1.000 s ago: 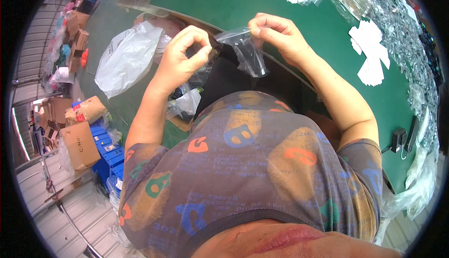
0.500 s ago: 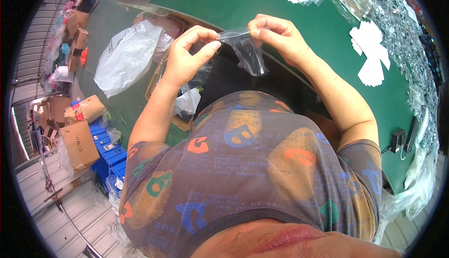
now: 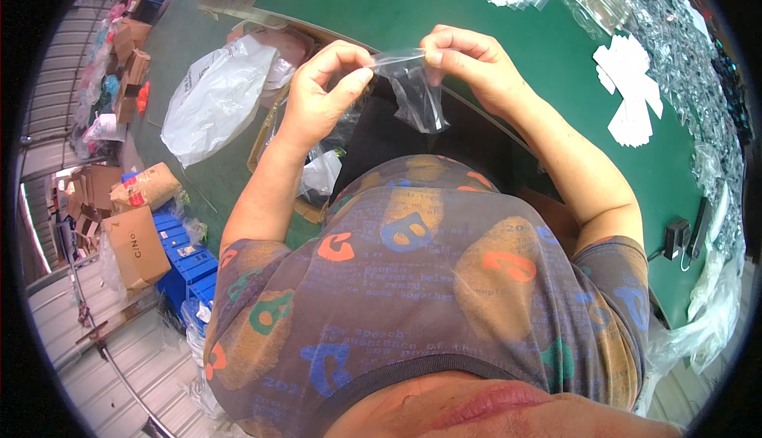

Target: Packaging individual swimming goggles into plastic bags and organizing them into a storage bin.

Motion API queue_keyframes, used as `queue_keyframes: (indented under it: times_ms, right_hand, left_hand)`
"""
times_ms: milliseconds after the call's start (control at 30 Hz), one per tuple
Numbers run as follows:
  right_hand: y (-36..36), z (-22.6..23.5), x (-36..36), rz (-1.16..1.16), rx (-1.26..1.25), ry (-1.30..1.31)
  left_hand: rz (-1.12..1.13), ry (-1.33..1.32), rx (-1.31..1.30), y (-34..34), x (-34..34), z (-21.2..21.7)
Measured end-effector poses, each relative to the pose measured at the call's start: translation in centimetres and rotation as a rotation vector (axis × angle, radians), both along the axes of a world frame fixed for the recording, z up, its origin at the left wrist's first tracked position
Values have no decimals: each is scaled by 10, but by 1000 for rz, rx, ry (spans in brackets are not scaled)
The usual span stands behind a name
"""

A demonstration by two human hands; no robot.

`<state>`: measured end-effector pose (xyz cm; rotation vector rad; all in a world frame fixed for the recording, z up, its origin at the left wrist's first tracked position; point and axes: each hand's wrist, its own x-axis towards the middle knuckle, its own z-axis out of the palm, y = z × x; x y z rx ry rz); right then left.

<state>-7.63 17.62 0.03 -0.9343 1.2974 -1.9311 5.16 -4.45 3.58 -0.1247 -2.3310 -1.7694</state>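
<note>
A small clear plastic bag [image 3: 421, 103] hangs between my two hands, its top edge stretched taut. My left hand [image 3: 327, 88] pinches one upper corner between thumb and forefinger. The opposite corner is pinched by my right hand [image 3: 467, 61], just above the edge of the green table [image 3: 365, 5]. Something inside the bag, if anything, is too unclear to make out. Below my left forearm stands an open cardboard box [image 3: 311, 209] with clear and white plastic in it, partly hidden by the arm.
White paper slips [image 3: 627, 88] lie fanned on the table at right, beside a long heap of clear plastic packets [image 3: 675, 33]. A black adapter [image 3: 676, 239] sits near the table's right edge. On the left are a large white plastic bag [image 3: 216, 96], blue crates [image 3: 184, 259] and a carton [image 3: 135, 249].
The hanging lower part of the bag has swung slightly left and turned. Both hands keep their pinch, with the left shifted very slightly.
</note>
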Motion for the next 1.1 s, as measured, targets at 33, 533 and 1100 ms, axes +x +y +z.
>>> queue_keyframes:
  times_ms: [33, 533, 1100]
  right_hand:
    - [0, 0, 0, 1, 1, 0]
    - [0, 3, 6, 42, 23, -39]
    - [1, 4, 7, 104, 18, -16]
  left_hand:
    - [30, -43, 72, 3, 0, 1]
    - [-167, 59, -65, -13, -6, -2]
    - [-132, 103, -136, -1, -4, 7]
